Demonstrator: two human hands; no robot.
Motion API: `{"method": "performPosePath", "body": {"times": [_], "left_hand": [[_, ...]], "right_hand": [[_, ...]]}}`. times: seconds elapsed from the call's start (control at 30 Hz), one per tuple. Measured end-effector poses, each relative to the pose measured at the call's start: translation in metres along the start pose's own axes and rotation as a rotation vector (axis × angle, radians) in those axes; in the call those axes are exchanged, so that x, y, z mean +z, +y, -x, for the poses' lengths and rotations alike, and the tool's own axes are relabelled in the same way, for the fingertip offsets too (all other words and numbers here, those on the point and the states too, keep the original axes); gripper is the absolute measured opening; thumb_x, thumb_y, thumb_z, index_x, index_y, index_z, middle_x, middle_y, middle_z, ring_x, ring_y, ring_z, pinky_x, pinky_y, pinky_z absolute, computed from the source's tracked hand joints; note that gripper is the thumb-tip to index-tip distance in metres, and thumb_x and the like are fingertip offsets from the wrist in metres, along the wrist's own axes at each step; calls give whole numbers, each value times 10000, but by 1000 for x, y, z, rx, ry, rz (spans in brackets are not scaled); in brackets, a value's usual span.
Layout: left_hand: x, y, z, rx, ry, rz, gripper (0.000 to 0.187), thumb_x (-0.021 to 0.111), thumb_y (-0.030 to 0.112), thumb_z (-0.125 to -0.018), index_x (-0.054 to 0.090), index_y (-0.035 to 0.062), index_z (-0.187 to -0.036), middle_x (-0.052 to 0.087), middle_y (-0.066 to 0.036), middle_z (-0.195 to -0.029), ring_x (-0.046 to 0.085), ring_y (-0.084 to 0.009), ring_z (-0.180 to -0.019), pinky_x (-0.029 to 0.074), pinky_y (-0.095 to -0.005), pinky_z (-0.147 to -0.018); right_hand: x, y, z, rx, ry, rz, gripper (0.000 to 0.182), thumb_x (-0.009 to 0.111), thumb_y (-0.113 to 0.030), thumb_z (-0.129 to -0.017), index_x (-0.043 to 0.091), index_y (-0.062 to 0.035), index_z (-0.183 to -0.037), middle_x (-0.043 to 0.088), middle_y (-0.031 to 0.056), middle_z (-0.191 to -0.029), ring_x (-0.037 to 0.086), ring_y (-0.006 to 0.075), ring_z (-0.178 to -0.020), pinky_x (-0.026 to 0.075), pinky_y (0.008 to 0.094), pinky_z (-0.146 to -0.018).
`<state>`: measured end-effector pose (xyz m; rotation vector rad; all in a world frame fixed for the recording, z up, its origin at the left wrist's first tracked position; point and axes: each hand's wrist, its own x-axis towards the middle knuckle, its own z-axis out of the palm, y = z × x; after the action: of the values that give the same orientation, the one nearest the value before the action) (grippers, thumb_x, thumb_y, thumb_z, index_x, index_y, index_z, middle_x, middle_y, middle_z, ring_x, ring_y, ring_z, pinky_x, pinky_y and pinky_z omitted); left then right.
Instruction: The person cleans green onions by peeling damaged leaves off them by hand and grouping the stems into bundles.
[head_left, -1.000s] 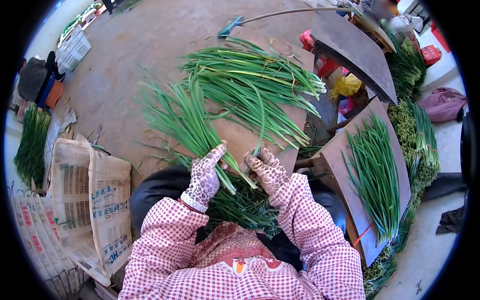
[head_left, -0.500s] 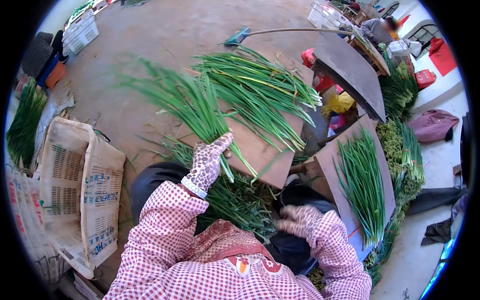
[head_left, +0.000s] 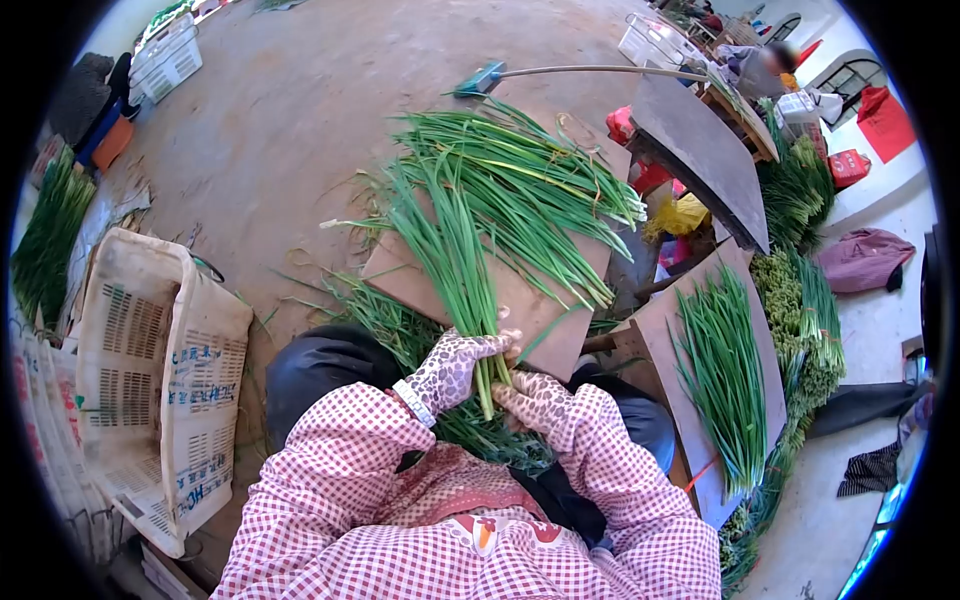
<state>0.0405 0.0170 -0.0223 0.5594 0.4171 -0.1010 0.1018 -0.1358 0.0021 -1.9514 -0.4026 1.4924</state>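
Note:
My left hand (head_left: 462, 368), in a spotted glove, is closed round the lower stems of a bunch of long green stalks (head_left: 450, 250). The bunch's leafy tops reach up and left over the board (head_left: 400, 268). At the stalk ends, my right hand (head_left: 535, 400), also gloved, is closed with its fingers against the stem bases; whether it grips them is hard to tell. Beyond the held bunch, a large loose pile of stalks (head_left: 530, 175) lies on the board. A second bunch (head_left: 725, 380) rests on the slanted board (head_left: 690, 310) at the right.
A white plastic crate (head_left: 205, 390) stands at the left. Loose leaves (head_left: 390, 325) lie between my knees. A dark curved tabletop (head_left: 690, 140) and a long-handled broom (head_left: 480, 80) are beyond the boards. A person (head_left: 755, 75) is at the far right.
My left hand has drawn the bunch down and right, and its blurred tops now hang still over the board. My right hand has come up and left to the stem ends.

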Motion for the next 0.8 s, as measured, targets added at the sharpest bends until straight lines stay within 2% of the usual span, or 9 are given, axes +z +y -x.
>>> {"method": "performPosePath", "body": {"times": [0.03, 0.07, 0.13, 0.2, 0.27, 0.37, 0.47, 0.67, 0.8], "left_hand": [[1, 3, 2, -32, 2, 46, 433, 603, 69, -804, 433, 34, -1200, 607, -64, -919, 585, -164, -827, 485, -292, -731], [0, 4, 1, -29, 4, 54, 433, 603, 69, -804, 433, 34, -1200, 607, -64, -919, 585, -164, -827, 485, -292, -731], [-2, 5, -2, 16, 5, -72, 435, 606, 51, -800, 436, 38, -1200, 610, -68, -914, 584, -162, -827, 487, -296, -714], [-8, -3, -7, 69, -28, -90, 369, 612, 43, -792, 492, 36, -1141, 613, -68, -906, 584, -161, -814, 483, -291, -705], [-6, -2, -3, 77, -30, -259, 293, 617, 30, -776, 539, 20, -1058, 614, -69, -905, 585, -160, -808, 477, -284, -709], [-15, -6, -4, 34, -99, -256, 261, 609, 8, -762, 552, 12, -1017, 610, -75, -935, 579, -161, -854, 468, -292, -747], [-9, -4, 0, 40, -143, -199, 259, 591, -22, -760, 553, 7, -1015, 601, -92, -980, 571, -180, -909, 459, -322, -801], [0, 2, 1, -76, -155, -128, 429, 591, -30, -757, 461, -14, -1166, 605, -111, -992, 582, -199, -911, 461, -284, -809], [-2, 11, 5, -70, -171, -113, 433, 582, -7, -765, 429, -58, -1167, 609, -119, -929, 590, -207, -856, 465, -283, -789]], "right_hand": [[-10, -13, 3, 26, -79, 178, 469, 521, -397, -858, 499, -64, -1188, 602, 113, -745, 596, 157, -681, 489, 284, -595], [-15, -26, 9, -144, 172, 733, 429, 547, -377, -843, 546, -34, -1101, 610, 143, -792, 609, 208, -738, 497, 311, -649], [-33, -22, 2, -203, 561, 631, 349, 568, -321, -834, 580, -24, -1018, 613, 151, -833, 612, 249, -778, 495, 319, -673], [-35, -70, 25, -314, 571, 448, 275, 580, -278, -826, 603, -37, -958, 618, 158, -866, 614, 256, -814, 500, 321, -699], [-32, -77, 13, -520, 405, 593, 284, 541, -243, -848, 569, -65, -1067, 608, 147, -944, 605, 258, -853, 492, 337, -744], [-30, -85, -11, -404, 227, 1000, 367, 505, -242, -854, 491, -118, -1198, 568, 164, -1034, 549, 296, -969, 435, 371, -846], [-30, -89, -25, -403, 181, 1232, 277, 528, -218, -846, 555, -85, -1087, 604, 146, -931, 591, 290, -850, 471, 369, -752], [-84, -101, -29, -819, 691, 614, 199, 561, -185, -836, 593, -69, -995, 616, 130, -844, 606, 250, -774, 485, 343, -696], [-117, -122, 10, -609, 943, 311, 170, 567, -201, -849, 615, -52, -916, 577, 24, -685, 523, 95, -597, 444, 242, -555]]}}
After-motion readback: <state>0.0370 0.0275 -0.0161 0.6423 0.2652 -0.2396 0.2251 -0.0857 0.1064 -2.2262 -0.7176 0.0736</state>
